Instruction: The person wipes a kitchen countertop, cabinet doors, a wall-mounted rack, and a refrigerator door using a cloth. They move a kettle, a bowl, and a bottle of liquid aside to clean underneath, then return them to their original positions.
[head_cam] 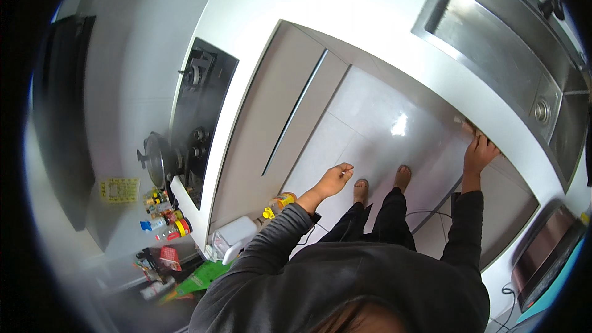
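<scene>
My left hand (332, 181) hangs over the tiled floor (356, 122) with its fingers curled in and nothing visible in them. To my right, my right hand (480, 151) reaches to the cabinet front just below the white countertop (499, 101), under the sink (497, 32). Its fingers bend around the upper edge there, by a small pale brownish object (464, 125) that is too unclear to name. The counter lip hides part of the fingertips, so what they grip does not show.
Left stands a black gas hob (203, 101) with a lidded pan (156, 159). Below it are drawers (282, 101). A yellow-capped oil bottle (280, 202) and white container (236, 231) stand near my left arm. Condiment jars (178, 229) sit behind. A dark-fronted appliance (545, 254) is at right.
</scene>
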Demonstrator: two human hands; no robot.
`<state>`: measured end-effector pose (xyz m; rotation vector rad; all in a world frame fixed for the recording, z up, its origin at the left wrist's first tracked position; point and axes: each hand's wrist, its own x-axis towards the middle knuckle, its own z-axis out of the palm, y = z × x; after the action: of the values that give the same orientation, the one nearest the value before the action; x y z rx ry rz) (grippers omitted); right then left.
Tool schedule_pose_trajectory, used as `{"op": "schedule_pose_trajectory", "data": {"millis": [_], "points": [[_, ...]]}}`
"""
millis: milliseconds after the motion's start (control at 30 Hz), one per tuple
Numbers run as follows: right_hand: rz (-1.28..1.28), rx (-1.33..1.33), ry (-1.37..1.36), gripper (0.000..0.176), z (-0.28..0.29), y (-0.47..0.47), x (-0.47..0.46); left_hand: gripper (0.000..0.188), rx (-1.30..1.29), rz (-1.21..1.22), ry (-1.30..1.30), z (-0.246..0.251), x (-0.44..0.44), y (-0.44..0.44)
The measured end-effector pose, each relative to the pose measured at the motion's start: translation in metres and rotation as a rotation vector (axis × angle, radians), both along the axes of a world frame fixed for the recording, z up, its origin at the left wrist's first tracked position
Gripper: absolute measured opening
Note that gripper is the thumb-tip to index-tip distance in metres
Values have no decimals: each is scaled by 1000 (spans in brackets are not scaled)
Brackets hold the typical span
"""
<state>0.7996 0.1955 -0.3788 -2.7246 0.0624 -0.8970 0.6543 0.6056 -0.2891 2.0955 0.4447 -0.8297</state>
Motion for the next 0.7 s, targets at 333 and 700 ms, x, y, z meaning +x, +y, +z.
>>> {"op": "schedule_pose_trajectory", "data": {"millis": [333,700], "points": [[371,62,122,25,19,120,64,36,-39,89,-72,-12,-15,8],[431,-134,393,51,46,278,138,35,67,251,-148,11,-58,63]]}}
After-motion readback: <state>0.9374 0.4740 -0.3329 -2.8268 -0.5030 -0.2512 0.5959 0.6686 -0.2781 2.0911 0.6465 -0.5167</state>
